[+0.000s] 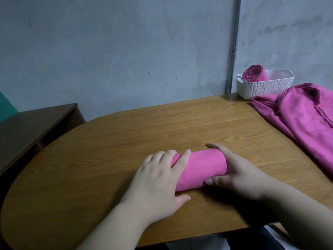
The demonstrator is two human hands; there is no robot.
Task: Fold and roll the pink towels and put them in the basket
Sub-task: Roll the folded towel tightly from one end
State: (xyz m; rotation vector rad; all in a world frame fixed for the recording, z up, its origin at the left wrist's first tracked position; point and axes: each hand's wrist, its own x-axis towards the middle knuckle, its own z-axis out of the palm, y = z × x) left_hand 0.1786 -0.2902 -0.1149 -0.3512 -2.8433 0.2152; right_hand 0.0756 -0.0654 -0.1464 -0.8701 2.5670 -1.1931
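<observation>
The left hand (162, 177) and right hand (239, 170) each curl round an end of the rolled pink towel (203, 166) near the table (126, 132) front edge; open wood stretches beyond toward the white basket (261, 88).

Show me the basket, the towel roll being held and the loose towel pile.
basket (261, 89), head view, front wall
held towel roll (203, 167), head view, bare middle
loose towel pile (302, 112), head view, upper fold

Towel heap (297, 114) seemingly touches basket (261, 88) front.

The right edge crops the loose towels (302, 114); the left hand (158, 181) hides part of the rolled towel (203, 168).
</observation>
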